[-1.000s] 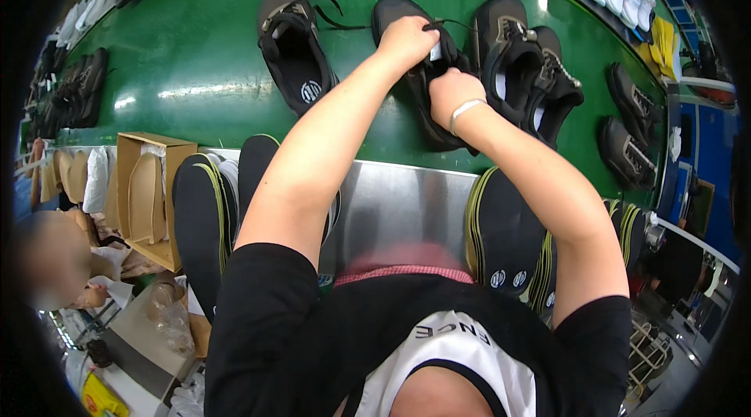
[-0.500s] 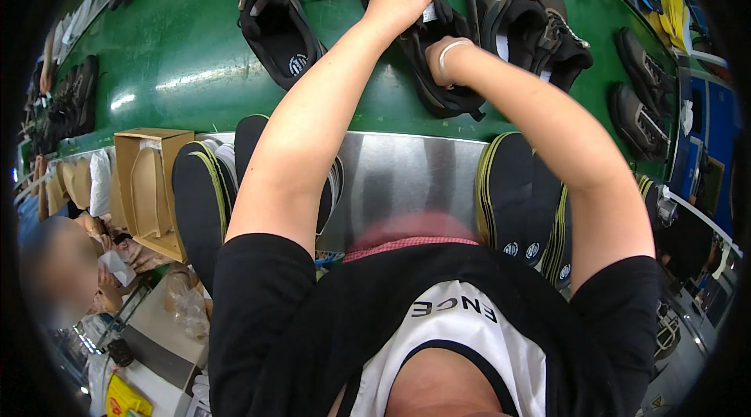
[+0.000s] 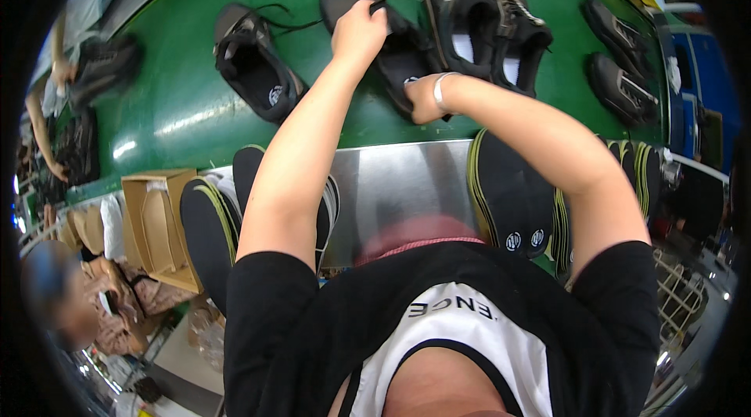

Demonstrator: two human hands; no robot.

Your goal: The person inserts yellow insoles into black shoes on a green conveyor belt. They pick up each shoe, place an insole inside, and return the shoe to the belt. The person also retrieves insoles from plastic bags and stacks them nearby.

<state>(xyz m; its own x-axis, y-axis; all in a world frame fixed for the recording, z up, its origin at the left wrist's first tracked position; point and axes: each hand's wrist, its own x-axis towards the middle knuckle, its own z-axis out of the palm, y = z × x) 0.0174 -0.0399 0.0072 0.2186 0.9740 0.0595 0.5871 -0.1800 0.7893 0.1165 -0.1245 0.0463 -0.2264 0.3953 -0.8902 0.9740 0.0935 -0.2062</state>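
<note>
A black and dark grey lace-up shoe lies on the green work surface, its toe pointing away from me. My left hand is closed on the tongue and lace area near its front. At the heel, my right hand grips the collar, its fingertips partly hidden at the shoe opening. Inside, a dark insole with a small pale round mark shows beside that hand. Left of it rests a similar shoe, a loose black lace trailing toward the held one.
More shoes stand close on the right, with another pair farther right. Stacks of black insoles with yellow-green edges flank a metal strip. A cardboard box sits at left. Another person's hand holds a shoe at far left.
My right hand has drawn back from inside the shoe to its heel, uncovering the insole mark. My left hand keeps its hold. The whole view has shifted, and another person's hands now show at far left.
</note>
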